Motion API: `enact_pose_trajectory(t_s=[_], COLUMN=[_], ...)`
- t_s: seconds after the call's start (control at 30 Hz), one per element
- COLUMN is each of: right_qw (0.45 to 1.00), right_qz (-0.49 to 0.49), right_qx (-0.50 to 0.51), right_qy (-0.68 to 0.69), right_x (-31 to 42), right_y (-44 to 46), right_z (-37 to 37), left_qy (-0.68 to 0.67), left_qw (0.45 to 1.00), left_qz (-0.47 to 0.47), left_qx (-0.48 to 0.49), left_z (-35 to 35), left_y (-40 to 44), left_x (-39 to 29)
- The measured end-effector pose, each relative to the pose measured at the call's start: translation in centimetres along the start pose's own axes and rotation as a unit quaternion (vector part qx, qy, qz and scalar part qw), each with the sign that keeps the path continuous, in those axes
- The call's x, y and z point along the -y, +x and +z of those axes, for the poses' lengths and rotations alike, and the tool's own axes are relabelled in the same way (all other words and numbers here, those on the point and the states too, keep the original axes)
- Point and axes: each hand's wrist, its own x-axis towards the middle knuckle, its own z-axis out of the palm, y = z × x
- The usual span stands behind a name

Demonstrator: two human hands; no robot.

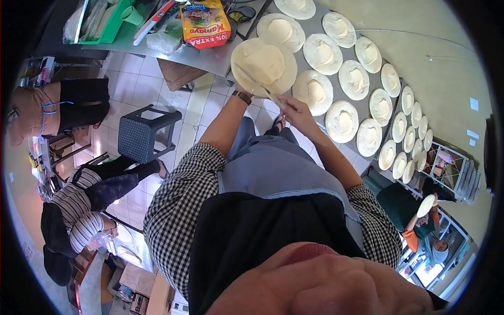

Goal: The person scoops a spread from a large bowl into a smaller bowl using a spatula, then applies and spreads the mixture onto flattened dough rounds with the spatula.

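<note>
My left hand (pixel 240 88), with a dark band at its wrist, supports a round flatbread (pixel 242 55) from below; its fingers are mostly hidden under the bread. A pale creamy spread (pixel 269 64) covers the flatbread's middle. Closed around the handle of a thin spreading knife (pixel 254 79) is my right hand (pixel 295 111). The knife's blade lies over the near part of the flatbread. Just right of it, rows of similar flatbreads (pixel 313 93) rest on the grey table (pixel 336 52), each with a mound of spread at its centre.
A yellow and red Mamayo pouch (pixel 206 23) lies on the metal counter (pixel 210 60), near a green tray (pixel 113 29) and a green cup (pixel 132 16). A dark stool (pixel 137 137) stands on the tiled floor. Other people are at left and at right, one holding a flatbread (pixel 426 206).
</note>
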Motion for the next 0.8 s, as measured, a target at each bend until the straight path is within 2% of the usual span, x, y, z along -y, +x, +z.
enact_pose_trajectory(t_s=[0.03, 0.07, 0.1, 0.17, 0.2, 0.23, 0.33, 0.37, 0.43, 0.47, 0.5, 0.57, 0.63, 0.7, 0.77, 0.8], right_qw=[0.994, 0.999, 0.996, 0.983, 0.979, 0.984, 0.999, 0.999, 0.996, 0.991, 0.991, 0.987, 0.987, 0.993, 0.988, 0.987], right_qz=[0.070, 0.032, 0.054, -0.085, -0.055, -0.105, 0.003, 0.004, -0.016, 0.021, 0.021, -0.082, -0.112, 0.093, 0.069, 0.051], right_qx=[0.060, 0.018, -0.068, -0.118, -0.114, -0.103, 0.021, 0.021, -0.087, -0.129, -0.130, -0.116, -0.091, 0.014, -0.111, -0.125], right_qy=[0.062, 0.028, 0.013, -0.112, -0.161, -0.096, -0.038, -0.038, -0.014, 0.034, 0.034, -0.069, -0.070, 0.066, 0.088, 0.089], right_x=[0.8, 0.7, 0.6, 0.0, -1.0, -3.7, -0.9, -1.1, -1.5, -1.2, -1.7, -3.0, -3.3, 1.1, 2.2, 1.4], right_y=[-0.2, 0.1, 0.8, 1.3, 0.2, -0.3, -3.4, -3.2, -2.2, -1.8, -1.9, -2.4, -2.8, -3.0, -0.5, 1.5], right_z=[-0.3, -1.3, -2.3, -4.0, -3.7, -2.5, 0.0, -0.6, -2.0, -2.3, -2.0, -0.5, 0.2, 0.1, -0.6, -1.2], left_qy=[0.002, 0.003, 0.005, 0.008, 0.009, 0.010, 0.015, 0.016, 0.019, 0.020, 0.022, 0.024, 0.027, 0.030, 0.032, 0.034], left_qw=[1.000, 1.000, 1.000, 1.000, 1.000, 1.000, 1.000, 1.000, 1.000, 1.000, 0.999, 0.999, 0.999, 0.999, 0.999, 0.999], left_qz=[0.002, 0.001, 0.001, 0.001, 0.001, 0.001, 0.000, 0.000, 0.000, -0.001, -0.001, -0.003, -0.004, -0.005, -0.006, -0.007], left_qx=[0.001, -0.001, -0.003, -0.007, -0.009, -0.011, -0.017, -0.019, -0.023, -0.023, -0.024, -0.025, -0.027, -0.028, -0.030, -0.030], left_z=[-0.4, -0.7, -0.8, -0.6, -0.6, -0.5, -0.7, -0.9, -0.8, -0.6, -0.6, -0.5, -0.4, -0.6, -0.6, -0.5], left_y=[-0.8, -0.6, -0.3, 0.1, 0.1, 0.0, -0.2, -0.6, 0.0, 0.7, 0.7, 0.9, 1.2, 1.2, 1.0, 0.8], left_x=[-0.5, -0.9, -0.9, -1.2, -1.2, -0.8, -0.6, -0.5, -0.6, -0.6, -0.4, 0.0, 0.2, 0.5, 1.2, 1.5])
